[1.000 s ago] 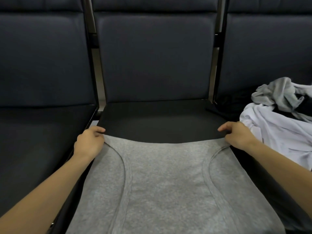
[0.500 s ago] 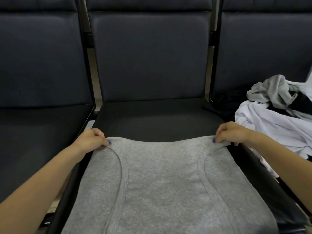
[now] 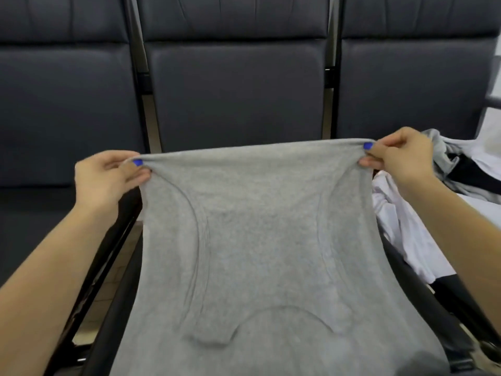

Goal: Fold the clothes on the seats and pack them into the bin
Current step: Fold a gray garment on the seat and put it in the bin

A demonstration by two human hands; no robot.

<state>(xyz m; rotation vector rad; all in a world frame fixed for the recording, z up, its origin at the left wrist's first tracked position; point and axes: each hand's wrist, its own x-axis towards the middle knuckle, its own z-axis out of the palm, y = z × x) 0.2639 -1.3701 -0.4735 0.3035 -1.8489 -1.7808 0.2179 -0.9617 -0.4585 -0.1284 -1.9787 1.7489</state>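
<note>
So the left hand [image 3: 108,180] is pinching the left corner of the far edge of a grey tank top [image 3: 260,240], thumb on top and the fingers [image 3: 141,176] tucked under, closed tight on the fabric. Makes sense to me: grabbing right at the corner keeps that edge taut so it won't sag in the middle when it gets folded over.

The top itself is over the middle seat [image 3: 235,104], with its far edge lifted up off the cushion and the rest sloping down toward the near side. Its long axis runs near to far. The neckline curve and the arm openings show through near the bottom of the view, so I reckon the neck end points toward the person and the edge being held is the hem, or maybe an existing fold. Can't say for sure which.

The right hand [image 3: 401,156] does the mirror job on the right corner, same closed pinch, held a bit higher than the left one. Both hands wide apart is what keeps the cloth flat.

Further right, on the next seat, there's a pile of unfolded clothes [image 3: 433,207], white and grey with something black in it, just beside the top's right edge. No bin in view.
</note>
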